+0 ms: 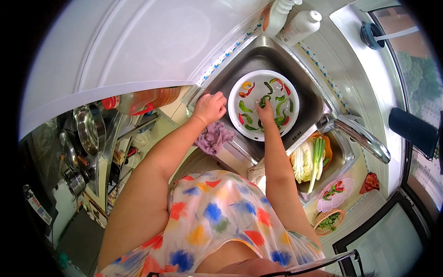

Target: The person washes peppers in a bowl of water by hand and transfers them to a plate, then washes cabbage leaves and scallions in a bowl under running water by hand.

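A white bowl of water stands in the steel sink, with green, red and orange peppers spread in it. My right hand reaches into the bowl, its fingers closed on a curved green pepper. Other green peppers lie close around those fingers. At the sink's left rim rests my left hand, its fingers curled in a loose fist, with nothing visible in them. Just below that wrist a purple cloth hangs over the edge.
The tap arches over a smaller basin holding cabbage and green onions. Near it are a pink dish of peppers and a basket of greens. Bottles stand behind the sink; pans are at left.
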{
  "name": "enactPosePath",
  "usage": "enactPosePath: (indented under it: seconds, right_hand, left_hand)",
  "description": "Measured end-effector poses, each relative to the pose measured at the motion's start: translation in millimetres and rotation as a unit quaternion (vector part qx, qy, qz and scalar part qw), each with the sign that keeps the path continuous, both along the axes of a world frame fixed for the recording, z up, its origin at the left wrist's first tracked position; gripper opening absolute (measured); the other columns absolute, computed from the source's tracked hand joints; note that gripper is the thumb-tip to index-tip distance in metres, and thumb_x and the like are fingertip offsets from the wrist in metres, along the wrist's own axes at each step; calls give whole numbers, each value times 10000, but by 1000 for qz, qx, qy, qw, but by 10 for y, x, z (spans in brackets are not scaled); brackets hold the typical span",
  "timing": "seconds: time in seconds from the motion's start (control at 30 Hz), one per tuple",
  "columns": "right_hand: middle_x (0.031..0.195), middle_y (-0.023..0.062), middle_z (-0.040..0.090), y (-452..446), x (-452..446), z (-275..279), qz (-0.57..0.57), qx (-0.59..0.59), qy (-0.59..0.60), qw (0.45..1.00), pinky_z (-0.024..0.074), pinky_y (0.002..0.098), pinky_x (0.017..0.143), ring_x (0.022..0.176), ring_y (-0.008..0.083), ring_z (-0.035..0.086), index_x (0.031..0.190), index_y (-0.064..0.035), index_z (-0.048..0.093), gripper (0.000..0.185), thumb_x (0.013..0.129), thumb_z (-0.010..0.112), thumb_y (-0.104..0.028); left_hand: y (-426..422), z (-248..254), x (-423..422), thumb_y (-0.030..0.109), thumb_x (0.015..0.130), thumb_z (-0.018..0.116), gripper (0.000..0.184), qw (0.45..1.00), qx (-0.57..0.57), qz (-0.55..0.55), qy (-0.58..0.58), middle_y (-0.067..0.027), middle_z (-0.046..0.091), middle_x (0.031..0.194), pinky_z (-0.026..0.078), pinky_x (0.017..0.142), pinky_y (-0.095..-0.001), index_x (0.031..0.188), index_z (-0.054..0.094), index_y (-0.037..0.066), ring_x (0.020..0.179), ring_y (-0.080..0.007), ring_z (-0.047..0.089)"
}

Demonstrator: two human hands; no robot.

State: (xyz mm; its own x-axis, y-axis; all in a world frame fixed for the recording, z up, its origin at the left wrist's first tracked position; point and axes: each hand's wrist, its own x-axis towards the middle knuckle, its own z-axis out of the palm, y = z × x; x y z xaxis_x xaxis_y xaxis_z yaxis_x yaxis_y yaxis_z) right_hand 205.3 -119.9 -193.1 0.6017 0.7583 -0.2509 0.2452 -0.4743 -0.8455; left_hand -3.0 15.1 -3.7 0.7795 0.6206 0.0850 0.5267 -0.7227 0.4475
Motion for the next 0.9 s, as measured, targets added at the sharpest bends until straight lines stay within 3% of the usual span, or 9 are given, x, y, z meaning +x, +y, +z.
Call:
enactPosePath:
  seconds: [0.03,0.13,0.23,0.33,0.4,0.47,0.63,0.73,0.9]
  right_hand:
    - [704,143,633,-6,4,-36,-7,26,7,1000,475,363,592,600,268,616,875,32,588,350,819,640,-310]
    - [665,73,586,88,73,342,-49,-147,199,968,429,305,498,531,154,529,908,12,577,237,835,606,-212]
    - [809,166,641,193,74,655,-39,-243,203,948,473,393,680,758,319,619,897,33,580,250,793,637,-187]
    - [675,141,614,61,-33,404,9,-65,-62,996,466,380,613,606,275,593,865,33,585,274,807,635,-230]
    - [673,149,610,-44,-41,22,-1,-42,28,999,466,387,611,597,280,588,856,32,588,307,810,634,-268]
    - [710,161,615,-36,-33,-1,-9,-77,102,992,467,393,631,635,296,594,853,31,591,328,808,634,-291]
    - [863,205,623,217,-35,855,-68,-225,231,944,455,411,713,811,363,596,859,30,592,347,801,630,-310]
    - [860,223,611,131,-100,585,24,-97,81,992,443,415,729,821,379,582,845,40,588,375,810,620,-333]
    - [915,249,593,280,-358,744,97,-89,91,987,437,415,760,856,402,565,920,31,576,379,811,621,-328]
  left_hand:
    - [-2,-4,3,102,652,601,83,1000,0,0,-1,-41,499,741,449,602,-359,677,522,108,641,-238,548]
    - [0,8,5,102,653,603,83,1000,-6,0,9,-43,501,741,450,602,-364,678,524,107,644,-241,550]
    - [2,31,13,102,652,606,84,1000,-7,1,4,-44,501,740,450,600,-369,679,526,105,643,-246,551]
    - [-7,-5,2,101,650,608,88,1000,-7,6,7,-45,501,740,450,598,-373,679,525,104,641,-249,549]
    - [-12,7,4,114,657,609,90,1000,-5,6,12,-43,499,749,449,602,-370,667,519,109,645,-247,544]
    - [-8,8,2,121,660,609,94,1000,-7,6,14,-42,498,753,449,605,-370,661,515,112,647,-246,542]
    - [-7,-17,-4,99,649,604,89,1000,-6,6,2,-44,500,738,449,589,-375,674,519,107,629,-248,543]
    - [-2,-2,1,99,649,601,86,1000,-5,3,-2,-45,500,738,449,587,-374,675,519,107,626,-249,541]
    - [-1,5,5,101,650,600,82,1000,-10,-1,1,-42,499,733,450,590,-370,672,521,106,625,-244,542]
